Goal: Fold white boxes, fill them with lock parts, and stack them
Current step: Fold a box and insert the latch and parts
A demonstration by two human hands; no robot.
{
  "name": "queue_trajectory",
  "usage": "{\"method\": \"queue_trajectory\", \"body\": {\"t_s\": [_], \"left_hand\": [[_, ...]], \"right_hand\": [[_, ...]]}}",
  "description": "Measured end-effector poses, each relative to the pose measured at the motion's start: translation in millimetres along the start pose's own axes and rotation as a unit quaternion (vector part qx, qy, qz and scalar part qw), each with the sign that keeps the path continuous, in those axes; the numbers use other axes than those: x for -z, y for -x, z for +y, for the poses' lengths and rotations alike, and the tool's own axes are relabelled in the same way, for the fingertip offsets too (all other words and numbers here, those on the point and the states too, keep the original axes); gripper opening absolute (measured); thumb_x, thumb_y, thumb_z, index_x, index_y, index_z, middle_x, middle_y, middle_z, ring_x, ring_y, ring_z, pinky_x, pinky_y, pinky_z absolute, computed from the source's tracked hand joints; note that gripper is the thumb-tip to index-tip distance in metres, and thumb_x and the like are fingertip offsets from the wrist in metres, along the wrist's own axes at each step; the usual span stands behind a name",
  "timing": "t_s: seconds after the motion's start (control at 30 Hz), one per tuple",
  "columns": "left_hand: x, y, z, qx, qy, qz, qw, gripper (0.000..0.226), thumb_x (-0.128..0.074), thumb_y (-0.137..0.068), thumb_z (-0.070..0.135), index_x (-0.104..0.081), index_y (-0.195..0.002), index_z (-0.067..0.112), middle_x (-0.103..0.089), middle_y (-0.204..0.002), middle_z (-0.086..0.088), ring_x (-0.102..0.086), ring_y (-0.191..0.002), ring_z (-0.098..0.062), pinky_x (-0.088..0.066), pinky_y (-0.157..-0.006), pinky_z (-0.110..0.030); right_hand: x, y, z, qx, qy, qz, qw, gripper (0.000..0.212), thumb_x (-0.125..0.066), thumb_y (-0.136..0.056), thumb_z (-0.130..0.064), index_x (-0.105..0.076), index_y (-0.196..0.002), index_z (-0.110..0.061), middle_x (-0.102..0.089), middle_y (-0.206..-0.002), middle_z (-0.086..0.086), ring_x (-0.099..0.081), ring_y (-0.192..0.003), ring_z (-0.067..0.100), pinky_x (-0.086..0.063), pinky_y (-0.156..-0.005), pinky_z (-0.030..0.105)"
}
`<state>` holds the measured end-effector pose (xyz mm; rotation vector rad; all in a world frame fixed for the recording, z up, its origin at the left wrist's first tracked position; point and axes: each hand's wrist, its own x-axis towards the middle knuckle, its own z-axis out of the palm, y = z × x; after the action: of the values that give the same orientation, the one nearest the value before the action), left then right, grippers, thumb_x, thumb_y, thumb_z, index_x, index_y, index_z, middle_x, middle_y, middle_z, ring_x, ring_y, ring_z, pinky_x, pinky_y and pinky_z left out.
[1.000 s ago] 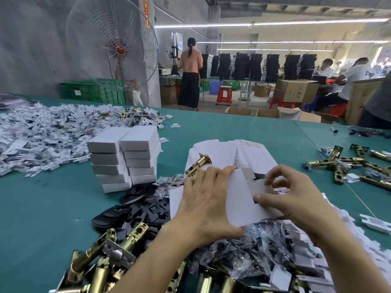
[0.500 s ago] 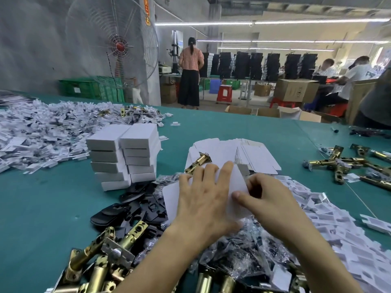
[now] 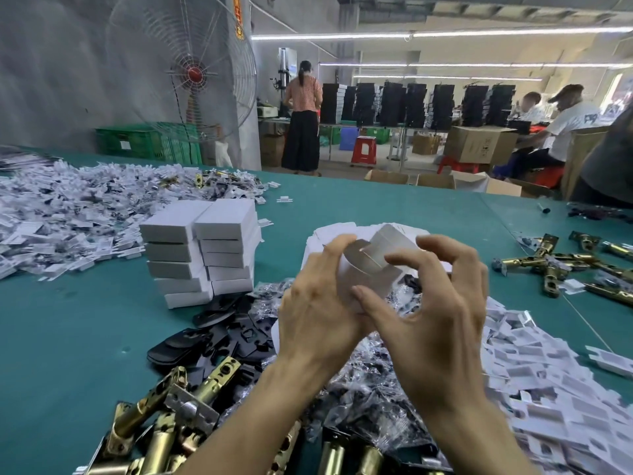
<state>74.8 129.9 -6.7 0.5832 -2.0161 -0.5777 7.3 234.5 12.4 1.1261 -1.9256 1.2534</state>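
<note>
Both hands hold one partly formed white box [image 3: 371,265] raised above the green table [image 3: 61,337], near centre. The left hand [image 3: 318,303] grips the box's left side, fingers curled over its top edge. The right hand [image 3: 435,303] is half open: its thumb presses the box's near face, its other fingers arch above the right flaps. Finished boxes [image 3: 202,250] stand stacked to the left. Brass latches [image 3: 161,416] lie at near left.
</note>
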Motion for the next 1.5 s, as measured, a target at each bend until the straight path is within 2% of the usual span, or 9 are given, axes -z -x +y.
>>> {"method": "queue_trajectory", "body": {"t_s": [0.13,0.33,0.53,0.63,0.73,0.93,1.03,1.2,1.5], "left_hand": [[0,-2,-4,0.022,0.033,0.030,0.999,0.068,-0.086,-0.068,0.043,-0.045,-0.122,0.045,-0.061,-0.099,0.013,-0.060,-0.080,-0.007,-0.053,-0.062,-0.038],[0,-1,-4,-0.010,-0.025,0.049,0.998,0.051,-0.080,-0.074,0.037,-0.047,-0.114,0.042,-0.055,-0.099,0.015,-0.055,-0.073,-0.012,-0.043,-0.054,-0.030],[2,-1,-4,-0.048,-0.048,0.041,0.997,0.042,-0.061,-0.071,0.049,-0.043,-0.107,0.037,-0.045,-0.097,0.016,-0.055,-0.071,-0.020,-0.035,-0.055,-0.032],[0,-2,-5,-0.092,-0.054,0.055,0.993,0.056,-0.074,-0.066,0.031,-0.042,-0.111,0.031,-0.054,-0.102,0.006,-0.056,-0.076,-0.024,-0.045,-0.056,-0.040],[-1,-1,-6,-0.133,-0.088,0.054,0.986,0.059,-0.067,-0.067,0.037,-0.040,-0.119,0.027,-0.053,-0.108,0.000,-0.053,-0.084,-0.024,-0.044,-0.065,-0.041],[-5,-1,-9,-0.147,-0.121,0.070,0.979,0.062,-0.058,-0.071,0.038,-0.034,-0.125,0.021,-0.050,-0.111,-0.005,-0.053,-0.087,-0.026,-0.038,-0.071,-0.038],[-8,0,-9,-0.136,-0.120,0.072,0.981,0.077,-0.075,-0.067,0.032,-0.032,-0.129,0.018,-0.051,-0.116,-0.001,-0.055,-0.092,-0.027,-0.032,-0.077,-0.033],[-6,0,-5,-0.107,-0.115,0.036,0.987,0.105,-0.085,-0.058,0.029,-0.028,-0.145,0.014,-0.057,-0.130,-0.001,-0.057,-0.108,-0.021,-0.028,-0.094,-0.022],[-3,-1,-1,-0.109,-0.122,0.015,0.986,0.082,-0.074,-0.057,0.027,-0.047,-0.132,0.008,-0.063,-0.118,-0.005,-0.060,-0.104,-0.025,-0.037,-0.094,-0.029]], "right_hand": [[-9,6,2,0.020,-0.028,0.010,0.999,0.031,-0.079,-0.080,-0.026,-0.074,-0.110,-0.017,-0.050,-0.132,0.010,-0.049,-0.119,0.030,-0.044,-0.094,0.034],[-11,4,-1,-0.097,-0.126,-0.119,0.980,0.007,-0.071,-0.086,-0.035,-0.072,-0.093,-0.036,-0.044,-0.143,0.002,-0.038,-0.137,0.017,-0.034,-0.112,0.037],[-1,-8,3,-0.165,-0.263,-0.204,0.928,0.011,-0.074,-0.086,-0.022,-0.076,-0.082,-0.033,-0.071,-0.085,-0.003,-0.069,-0.080,0.008,-0.056,-0.074,0.033],[2,-11,0,-0.162,-0.318,-0.165,0.920,0.013,-0.067,-0.093,-0.032,-0.074,-0.098,-0.042,-0.074,-0.093,-0.012,-0.069,-0.084,0.007,-0.056,-0.072,0.026],[5,-12,-3,-0.215,-0.439,-0.110,0.865,0.021,-0.055,-0.096,-0.044,-0.063,-0.115,-0.049,-0.073,-0.097,-0.015,-0.069,-0.087,0.005,-0.057,-0.074,0.027],[2,-12,-4,-0.283,-0.510,-0.143,0.800,0.032,-0.076,-0.064,-0.039,-0.078,-0.092,-0.023,-0.077,-0.092,0.001,-0.070,-0.082,0.008,-0.052,-0.066,0.019],[-2,-10,-2,-0.297,-0.479,-0.104,0.820,0.042,-0.082,-0.054,-0.042,-0.077,-0.087,-0.017,-0.077,-0.087,-0.003,-0.071,-0.080,0.006,-0.051,-0.065,0.014],[-6,-6,-1,-0.274,-0.400,-0.070,0.872,0.026,-0.085,-0.073,-0.025,-0.074,-0.097,-0.021,-0.077,-0.093,-0.011,-0.072,-0.088,0.003,-0.053,-0.076,0.013],[-2,-10,0,-0.261,-0.388,-0.036,0.883,0.011,-0.078,-0.082,-0.013,-0.069,-0.076,-0.017,-0.074,-0.075,0.001,-0.070,-0.073,0.010,-0.056,-0.069,0.027]]}}
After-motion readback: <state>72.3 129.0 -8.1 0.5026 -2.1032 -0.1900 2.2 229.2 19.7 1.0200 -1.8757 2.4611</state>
